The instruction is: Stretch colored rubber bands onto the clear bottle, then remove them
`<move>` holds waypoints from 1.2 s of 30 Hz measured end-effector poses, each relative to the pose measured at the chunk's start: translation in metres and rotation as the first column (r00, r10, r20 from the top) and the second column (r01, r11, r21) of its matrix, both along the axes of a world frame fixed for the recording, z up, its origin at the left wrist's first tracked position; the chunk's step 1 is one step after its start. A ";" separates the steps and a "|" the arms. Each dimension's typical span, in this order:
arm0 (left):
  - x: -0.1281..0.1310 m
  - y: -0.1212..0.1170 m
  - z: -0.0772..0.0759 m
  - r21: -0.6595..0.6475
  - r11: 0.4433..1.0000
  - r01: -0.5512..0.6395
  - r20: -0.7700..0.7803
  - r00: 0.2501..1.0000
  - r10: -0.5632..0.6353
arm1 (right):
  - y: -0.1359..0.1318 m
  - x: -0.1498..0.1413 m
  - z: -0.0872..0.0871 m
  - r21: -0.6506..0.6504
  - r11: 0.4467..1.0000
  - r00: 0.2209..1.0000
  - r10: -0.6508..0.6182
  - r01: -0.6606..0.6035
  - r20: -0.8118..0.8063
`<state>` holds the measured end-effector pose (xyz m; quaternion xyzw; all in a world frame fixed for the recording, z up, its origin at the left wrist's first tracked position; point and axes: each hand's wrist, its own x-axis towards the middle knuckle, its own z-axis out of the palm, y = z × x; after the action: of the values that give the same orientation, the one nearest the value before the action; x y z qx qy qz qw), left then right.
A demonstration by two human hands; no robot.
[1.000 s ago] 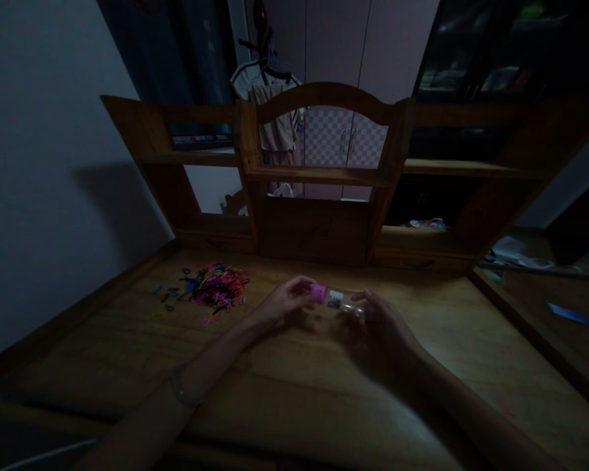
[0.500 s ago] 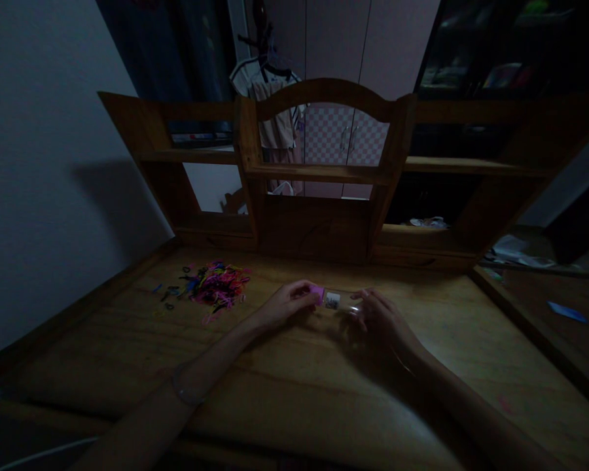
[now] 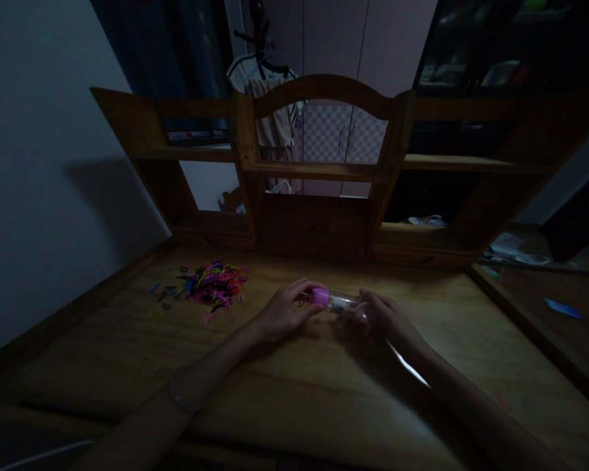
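Note:
Between my hands, a little above the wooden desk, a small clear bottle lies on its side. Its pink cap points left, and a white label with dark print shows on the body. My left hand has its thumb and fingers closed around the cap. Wrapped round the bottle's other end is my right hand, which hides that end. On the desk to the left lies a loose pile of colourful hair ties, with several dark ones scattered beside it.
A wooden shelf unit rises along the desk's back edge. A wall bounds the left side. On a lower surface at the right lies a blue packet. Clothes hang behind the shelf.
The bottle has tilted, its right end lower and its cap turned more into view. My right hand has closed further around the bottle. My left hand stays on the cap.

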<state>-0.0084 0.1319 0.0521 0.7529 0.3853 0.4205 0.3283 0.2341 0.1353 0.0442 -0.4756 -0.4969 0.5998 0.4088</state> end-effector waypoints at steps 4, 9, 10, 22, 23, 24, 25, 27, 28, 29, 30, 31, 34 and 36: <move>-0.001 0.003 -0.005 -0.050 0.998 -0.025 -0.064 0.998 0.022 | -0.003 0.001 0.000 0.147 0.989 0.994 -0.024 0.009 0.102; -0.001 0.004 -0.006 0.017 0.998 -0.059 -0.116 0.991 0.061 | -0.004 0.000 0.001 0.272 0.962 0.975 -0.054 -0.006 0.216; 0.000 0.003 -0.005 0.041 0.998 -0.055 -0.122 0.991 0.060 | -0.003 0.001 0.002 0.274 0.962 0.972 -0.052 -0.013 0.229; 0.003 -0.002 -0.004 0.180 0.984 -0.014 -0.115 0.993 0.035 | -0.006 0.003 0.008 0.101 0.994 0.986 0.031 -0.048 0.164; 0.003 -0.002 -0.004 0.170 0.985 -0.011 -0.120 0.992 0.032 | -0.007 0.003 0.009 0.078 0.995 0.988 0.046 -0.058 0.151; 0.003 -0.002 -0.005 0.162 0.987 -0.008 -0.124 0.992 0.029 | -0.007 0.003 0.009 0.059 0.996 0.988 0.055 -0.064 0.142; 0.003 -0.002 -0.004 0.157 0.988 -0.006 -0.127 0.992 0.026 | -0.007 0.003 0.009 0.041 0.997 0.989 0.061 -0.067 0.134; 0.003 -0.002 -0.004 0.157 0.988 -0.001 -0.128 0.991 0.021 | -0.005 0.004 0.006 0.002 0.998 0.992 0.059 -0.059 0.115; 0.003 -0.002 -0.004 0.156 0.988 0.000 -0.127 0.992 0.020 | -0.004 0.004 0.003 -0.020 0.998 0.993 0.055 -0.053 0.100; 0.003 -0.002 -0.004 0.153 0.988 0.000 -0.125 0.992 0.019 | -0.002 0.005 -0.001 -0.043 0.998 0.996 0.052 -0.048 0.078; 0.003 -0.001 -0.004 0.144 0.990 -0.002 -0.122 0.992 0.020 | -0.001 0.005 -0.004 -0.068 0.996 0.997 0.054 -0.051 0.051; 0.003 -0.001 -0.004 0.130 0.991 -0.006 -0.117 0.993 0.022 | 0.001 0.005 -0.008 -0.095 0.993 0.998 0.066 -0.063 0.021; 0.005 0.002 -0.005 0.030 1.000 -0.004 -0.055 0.998 0.005 | 0.003 0.002 -0.013 -0.143 0.978 0.987 0.141 -0.151 -0.082; 0.005 0.005 -0.006 -0.071 0.997 0.013 0.067 0.998 -0.008 | 0.002 -0.001 -0.012 -0.138 0.970 0.974 0.178 -0.198 -0.142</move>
<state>-0.0030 0.1371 0.0464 0.7282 0.3848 0.4296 0.3701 0.2330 0.1371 0.0319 -0.4163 -0.4656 0.7012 0.3439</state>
